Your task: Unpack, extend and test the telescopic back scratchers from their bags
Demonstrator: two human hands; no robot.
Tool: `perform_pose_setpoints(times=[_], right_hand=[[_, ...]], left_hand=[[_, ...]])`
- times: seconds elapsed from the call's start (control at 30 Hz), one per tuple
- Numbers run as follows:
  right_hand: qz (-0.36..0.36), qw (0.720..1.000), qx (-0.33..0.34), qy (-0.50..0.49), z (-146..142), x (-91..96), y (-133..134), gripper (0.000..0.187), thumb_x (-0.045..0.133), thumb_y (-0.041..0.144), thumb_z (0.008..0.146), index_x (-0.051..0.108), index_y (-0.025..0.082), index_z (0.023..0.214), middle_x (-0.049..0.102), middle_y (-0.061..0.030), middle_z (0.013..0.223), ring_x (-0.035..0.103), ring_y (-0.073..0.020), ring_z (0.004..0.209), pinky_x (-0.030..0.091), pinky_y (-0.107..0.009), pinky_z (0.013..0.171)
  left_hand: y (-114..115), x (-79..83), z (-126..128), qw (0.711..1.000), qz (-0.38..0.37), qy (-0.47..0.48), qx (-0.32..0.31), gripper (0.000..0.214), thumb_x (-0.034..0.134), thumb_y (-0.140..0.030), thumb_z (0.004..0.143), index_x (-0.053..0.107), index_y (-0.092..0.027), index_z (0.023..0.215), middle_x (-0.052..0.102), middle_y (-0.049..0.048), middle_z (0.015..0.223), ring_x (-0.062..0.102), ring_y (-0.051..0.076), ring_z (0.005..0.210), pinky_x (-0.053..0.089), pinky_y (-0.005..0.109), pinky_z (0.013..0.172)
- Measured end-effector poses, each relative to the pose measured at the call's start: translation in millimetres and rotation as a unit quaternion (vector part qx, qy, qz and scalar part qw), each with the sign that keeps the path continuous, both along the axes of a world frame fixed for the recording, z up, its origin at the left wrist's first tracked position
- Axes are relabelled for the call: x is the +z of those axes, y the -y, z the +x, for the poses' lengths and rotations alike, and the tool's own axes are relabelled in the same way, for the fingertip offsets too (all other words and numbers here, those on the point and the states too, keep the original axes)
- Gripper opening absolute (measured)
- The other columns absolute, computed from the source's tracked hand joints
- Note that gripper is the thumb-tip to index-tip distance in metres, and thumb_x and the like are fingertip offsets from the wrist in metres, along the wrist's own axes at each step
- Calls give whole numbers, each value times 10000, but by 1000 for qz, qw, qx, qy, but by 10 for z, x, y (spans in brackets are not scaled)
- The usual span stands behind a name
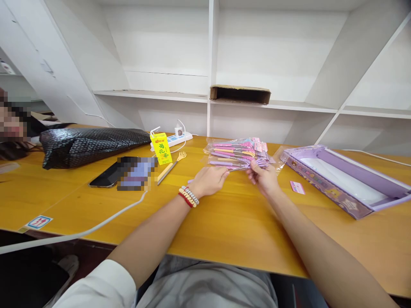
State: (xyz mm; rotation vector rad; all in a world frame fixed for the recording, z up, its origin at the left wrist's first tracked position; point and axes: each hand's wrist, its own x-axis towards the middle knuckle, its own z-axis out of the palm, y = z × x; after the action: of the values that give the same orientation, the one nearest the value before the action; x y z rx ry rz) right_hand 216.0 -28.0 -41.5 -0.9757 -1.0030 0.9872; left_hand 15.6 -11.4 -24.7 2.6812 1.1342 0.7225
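My left hand (208, 180) is closed around the handle of a purple back scratcher, wearing beaded bracelets at the wrist. With thumb and fingers, my right hand (265, 179) pinches the claw end of that same back scratcher (238, 168); its thin metal rod shows between both hands. Just behind lie several back scratchers (233, 150) in clear plastic wrap, with pink, yellow and purple handles. A yellow back scratcher (167, 172) lies unwrapped to the left. To the right of my right hand is a small pink card (297, 187).
An open purple display box (324, 190) stands at right. On the left are a yellow drink carton (162, 149), a power strip (183, 137), a phone (107, 173) and a black bubble-wrap package (93, 144). A white cable (105, 221) crosses the table. A cardboard box (240, 95) sits on the shelf.
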Motion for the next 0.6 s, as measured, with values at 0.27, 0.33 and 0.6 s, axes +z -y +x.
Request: perform_pose_setpoints(times=[0.27, 0.33, 0.6], right_hand=[[23, 981, -138, -131, 471, 260, -36, 381, 759, 396, 584, 465, 161, 645, 488, 50, 464, 370, -26, 345, 211, -131, 272], [26, 971, -179, -158, 600, 305, -43, 355, 751, 349, 600, 452, 164, 642, 446, 69, 455, 344, -17, 346, 203, -122, 276], [47, 924, -318, -206, 1275, 338, -10, 296, 525, 174, 814, 336, 193, 587, 309, 80, 438, 234, -28, 340, 140, -159, 293]], left_hand=[[-118, 91, -171, 1000, -4, -17, -4, 316, 322, -393, 890, 576, -221, 815, 591, 51, 733, 533, 202, 664, 319, 292, 636], [-133, 104, -199, 1000, -4, -25, -8, 323, 315, -392, 889, 570, -219, 792, 585, 48, 719, 520, 197, 643, 307, 292, 608], [-181, 129, -306, 999, -28, -17, -17, 320, 345, -402, 869, 571, -220, 734, 584, 43, 685, 506, 191, 627, 300, 290, 598]])
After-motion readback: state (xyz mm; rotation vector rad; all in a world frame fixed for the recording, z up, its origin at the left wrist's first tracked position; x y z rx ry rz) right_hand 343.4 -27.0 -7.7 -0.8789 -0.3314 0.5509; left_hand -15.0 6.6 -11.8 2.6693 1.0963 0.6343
